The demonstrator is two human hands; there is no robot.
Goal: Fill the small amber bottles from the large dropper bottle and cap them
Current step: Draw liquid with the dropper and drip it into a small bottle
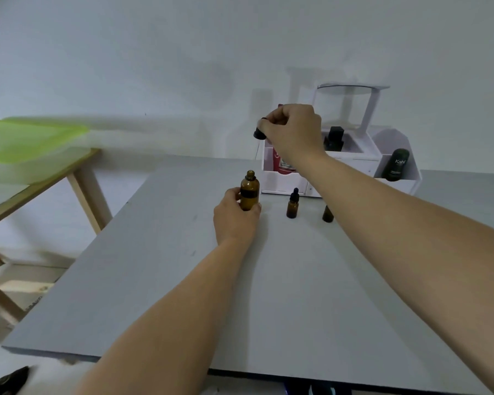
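The large amber bottle (pixel 249 191) stands upright on the grey table (pixel 183 280), its neck uncapped. My left hand (pixel 234 218) grips its lower body. Above and to the right, my right hand (pixel 293 132) is raised and pinches the black dropper cap (pixel 259 134); I cannot make out any pipette below it. A small amber bottle (pixel 292 206) with a black dropper cap stands to the right of the large one. A second small amber bottle (pixel 328 214) stands further right, its top hidden behind my right forearm.
A white organiser (pixel 354 166) sits at the table's back edge, holding a red tube (pixel 281 162), a black bottle (pixel 334 138) and a dark container (pixel 397 165). A wooden table with a green cover (pixel 26 143) stands to the left.
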